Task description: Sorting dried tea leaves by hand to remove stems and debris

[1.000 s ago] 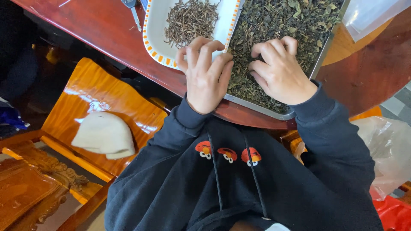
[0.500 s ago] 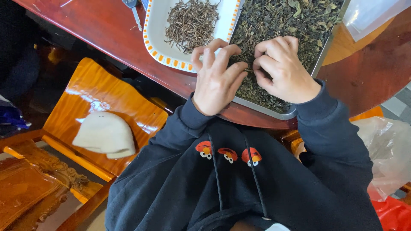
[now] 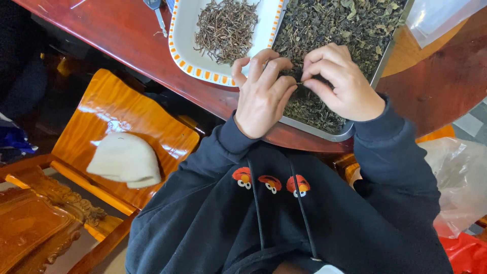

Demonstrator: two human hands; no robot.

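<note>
A person in a dark hooded top sits at a round red-brown wooden table (image 3: 127, 35) and looks down at both hands. The left hand (image 3: 261, 96) rests on the near edge of a shiny metal tray (image 3: 324, 133), with its fingers curled and close together over the pile. The right hand (image 3: 342, 83) is just beside it, and its thumb and first finger are pinching a thin brown stem (image 3: 300, 82) that points toward the left hand. The stem sits right between the two hands, above the dried tea leaves (image 3: 335, 25) that fill the tray. These leaves are dark green, small and crinkly. They look very light and dry, so they would likely crumble if squeezed hard. The stem looks thin and stiff like a tiny twig, and it would probably snap easily, so a soft pinch with the fingertips near its end seems the best way to hold it. To the left, touching the tray, is a white dish with an orange dotted rim (image 3: 190, 61), and it holds a small heap of brown stems (image 3: 225, 28). A cream-coloured cloth (image 3: 124, 160) lies on an orange wooden chair (image 3: 116, 116) beside the person.
</note>
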